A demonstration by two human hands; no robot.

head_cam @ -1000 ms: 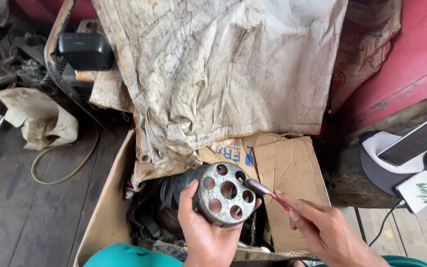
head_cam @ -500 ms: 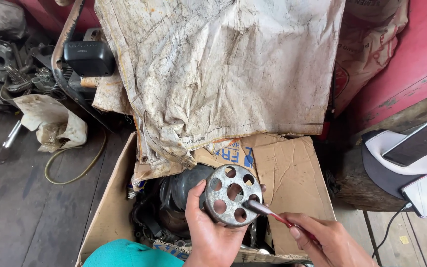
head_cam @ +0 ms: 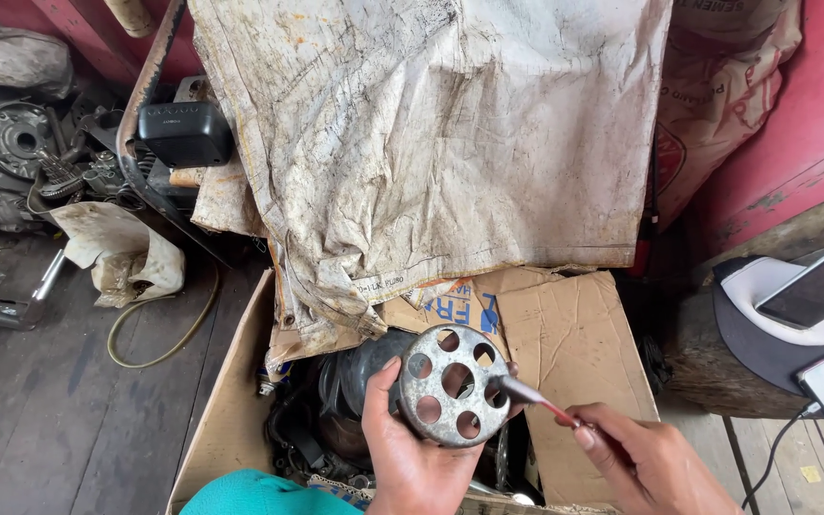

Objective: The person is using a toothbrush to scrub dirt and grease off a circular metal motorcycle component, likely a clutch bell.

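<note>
A round metal disc (head_cam: 450,384) with holes sits above an open cardboard box (head_cam: 565,334) on a dark plank floor (head_cam: 40,420). A dirty sack (head_cam: 431,133) drapes over the box's far edge, against a red wall (head_cam: 793,124). The left hand (head_cam: 412,458) curls around the disc's edge. The right hand (head_cam: 650,463) pinches a red-handled brush (head_cam: 536,401), its tip touching the disc.

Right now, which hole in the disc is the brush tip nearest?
The hole on the disc's right edge, beside the brush tip. The centre hole and the left-side holes lie farther off.
</note>
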